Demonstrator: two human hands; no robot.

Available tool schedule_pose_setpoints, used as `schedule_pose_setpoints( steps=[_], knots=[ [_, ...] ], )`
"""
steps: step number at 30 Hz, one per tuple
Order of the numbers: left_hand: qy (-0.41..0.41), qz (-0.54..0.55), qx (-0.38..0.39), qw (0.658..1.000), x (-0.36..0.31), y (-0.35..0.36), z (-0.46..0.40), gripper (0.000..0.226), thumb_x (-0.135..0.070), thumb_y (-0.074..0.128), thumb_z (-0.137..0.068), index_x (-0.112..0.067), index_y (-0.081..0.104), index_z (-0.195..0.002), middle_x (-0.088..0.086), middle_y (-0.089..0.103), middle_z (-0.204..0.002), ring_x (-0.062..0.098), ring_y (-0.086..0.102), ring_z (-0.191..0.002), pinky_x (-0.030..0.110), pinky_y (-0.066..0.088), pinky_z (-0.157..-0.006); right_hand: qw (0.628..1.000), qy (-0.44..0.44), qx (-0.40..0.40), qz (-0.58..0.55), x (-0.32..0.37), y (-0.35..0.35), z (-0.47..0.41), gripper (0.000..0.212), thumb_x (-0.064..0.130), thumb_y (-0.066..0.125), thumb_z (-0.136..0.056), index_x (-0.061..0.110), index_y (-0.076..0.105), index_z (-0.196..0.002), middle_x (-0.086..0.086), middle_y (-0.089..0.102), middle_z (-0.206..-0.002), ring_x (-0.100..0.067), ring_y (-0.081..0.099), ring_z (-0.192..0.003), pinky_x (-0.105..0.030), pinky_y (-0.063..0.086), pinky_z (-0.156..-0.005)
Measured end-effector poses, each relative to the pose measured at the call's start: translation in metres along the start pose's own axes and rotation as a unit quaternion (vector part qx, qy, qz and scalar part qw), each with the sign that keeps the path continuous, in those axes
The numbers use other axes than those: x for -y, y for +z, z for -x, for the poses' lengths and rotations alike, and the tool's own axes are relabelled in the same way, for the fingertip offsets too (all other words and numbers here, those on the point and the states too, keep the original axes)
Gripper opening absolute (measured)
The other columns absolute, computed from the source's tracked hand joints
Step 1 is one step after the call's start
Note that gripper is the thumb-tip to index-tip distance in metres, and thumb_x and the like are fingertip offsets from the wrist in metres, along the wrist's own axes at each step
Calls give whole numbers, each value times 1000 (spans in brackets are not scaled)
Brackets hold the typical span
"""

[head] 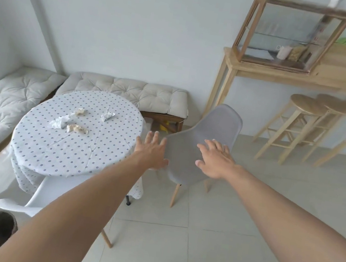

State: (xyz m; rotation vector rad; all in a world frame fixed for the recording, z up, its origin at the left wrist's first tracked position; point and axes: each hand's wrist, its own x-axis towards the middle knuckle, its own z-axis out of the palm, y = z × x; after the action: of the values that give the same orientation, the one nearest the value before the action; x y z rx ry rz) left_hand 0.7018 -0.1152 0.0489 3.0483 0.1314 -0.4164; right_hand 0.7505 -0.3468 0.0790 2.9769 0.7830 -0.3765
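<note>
Left grip (152,150) and right grip (216,159) both released, fingers spreading, hovering over grey chair (222,124) at 12 o'clock; contact unclear.

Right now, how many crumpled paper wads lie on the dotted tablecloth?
4: far brownish wad, far white wad right of it, near white wad, near brownish wad right of it.

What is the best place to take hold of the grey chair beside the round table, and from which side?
Probably the two side rims of the seat of the grey chair, one per hand, coming from its front. The backrest rises on the far side and the seat faces the person; the open left hand and right hand reach toward those rims.
</note>
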Motion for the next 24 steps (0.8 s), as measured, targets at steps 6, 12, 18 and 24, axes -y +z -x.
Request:
schedule_pose_setpoints(
  steps=[6, 12, 18, 24],
  knots=[
    [-4, 15, -16, 1000, -48, -10, -99, 94, -64, 52, -93, -21, 3, -161, 12, -7, -170, 35, -8, -155, 68, 9, -119, 1000, -18, -10, 19, -74, -16, -72, 69, 47, 43, -101, 22, 17, -160, -13, 9, -171, -35, 2, -158, -60, 10, -125],
    [-42, 35, -27, 998, -48, -40, -206, 95, -64, 49, -95, -18, -2, -161, 12, -6, -170, 34, -8, -156, 67, 9, -120, 998, -63, -5, 17, -128, -34, -186, 67, 46, 41, -102, 22, 17, -160, -12, 8, -171, -33, 0, -158, -59, 8, -125],
    [-101, 40, -16, 994, -36, -65, -279, 94, -62, 48, -97, -16, -3, -161, 14, -8, -170, 35, -9, -155, 67, 9, -121, 994, -106, -9, 5, -166, -62, -295, 66, 44, 43, -102, 21, 20, -159, -13, 10, -171, -34, 3, -158, -60, 11, -124],
    [-197, 66, -12, 978, -29, -65, -325, 93, -60, 49, -98, -17, -3, -161, 14, -8, -170, 34, -11, -155, 67, 7, -121, 978, -209, -8, 28, -182, -71, -408, 64, 46, 46, -101, 19, 26, -156, -13, 19, -166, -33, 10, -155, -59, 15, -123]
  ],
)
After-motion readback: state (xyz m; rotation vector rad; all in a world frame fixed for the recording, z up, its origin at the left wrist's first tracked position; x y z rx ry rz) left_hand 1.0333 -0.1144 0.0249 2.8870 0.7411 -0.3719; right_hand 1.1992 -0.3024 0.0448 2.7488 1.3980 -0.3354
